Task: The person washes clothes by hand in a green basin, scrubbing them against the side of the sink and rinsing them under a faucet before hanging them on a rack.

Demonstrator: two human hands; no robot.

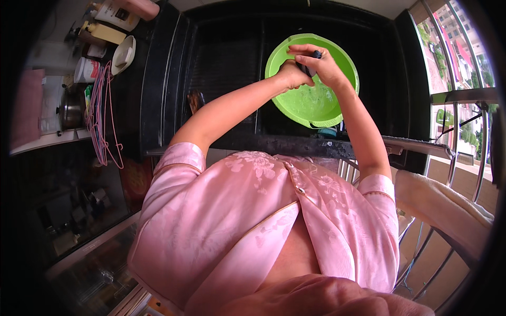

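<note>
A green plastic basin (316, 112) stands in a black sink, with water and some suds in its bottom. Over the basin, my left hand (293, 75) is closed around a dark object (303, 68), whose kind I cannot tell; much of it is hidden by my fingers. My right hand (322, 65) is close beside it, fingers bent around the dark end of the object near the basin's middle. Both hands are above the water.
A teal-rimmed item (327, 132) lies at the sink's front edge (288, 146). Pump bottles (104, 33), a soap dish (123, 55) and clothes hangers (102, 114) are on the left. A metal railing (454, 118) and a draped towel (438, 201) are on the right.
</note>
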